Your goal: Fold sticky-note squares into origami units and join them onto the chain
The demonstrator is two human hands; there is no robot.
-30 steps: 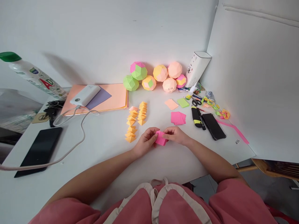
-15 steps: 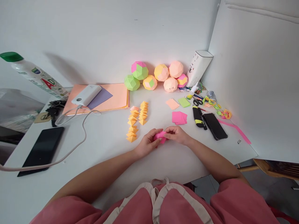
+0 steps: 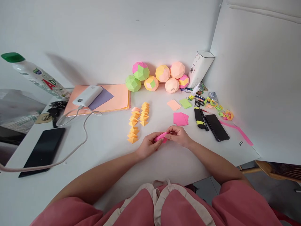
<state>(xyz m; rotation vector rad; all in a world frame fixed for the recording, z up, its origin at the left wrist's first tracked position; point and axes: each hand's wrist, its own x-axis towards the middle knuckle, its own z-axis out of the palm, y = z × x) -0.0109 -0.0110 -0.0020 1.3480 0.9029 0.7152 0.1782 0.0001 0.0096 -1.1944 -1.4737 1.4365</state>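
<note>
Between both hands is a pink paper square (image 3: 161, 136), partly folded over and partly covered by fingers. My left hand (image 3: 148, 145) pinches its left side with the thumb in front. At the right side of the paper, my right hand (image 3: 180, 137) grips it between thumb and fingers. Just beyond lie a stack of pink paper squares (image 3: 180, 118), peach paper squares (image 3: 173, 104) and green paper squares (image 3: 185, 103). To the left, folded orange paper units (image 3: 133, 131) stand in two rows, with a peach one (image 3: 135, 109) at the far end.
Faceted paper balls (image 3: 162, 73) are piled against the wall. On the right are a black phone (image 3: 216, 127), a box cutter (image 3: 199, 118), scissors (image 3: 199, 102) and a glue bottle (image 3: 193, 91). Left are a tablet (image 3: 42, 150), a cable, a power bank (image 3: 87, 96) and peach sheets (image 3: 119, 96).
The pink paper has been folded over further and looks narrower. My right hand's fingers have shifted slightly; both hands stay in nearly the same place.
</note>
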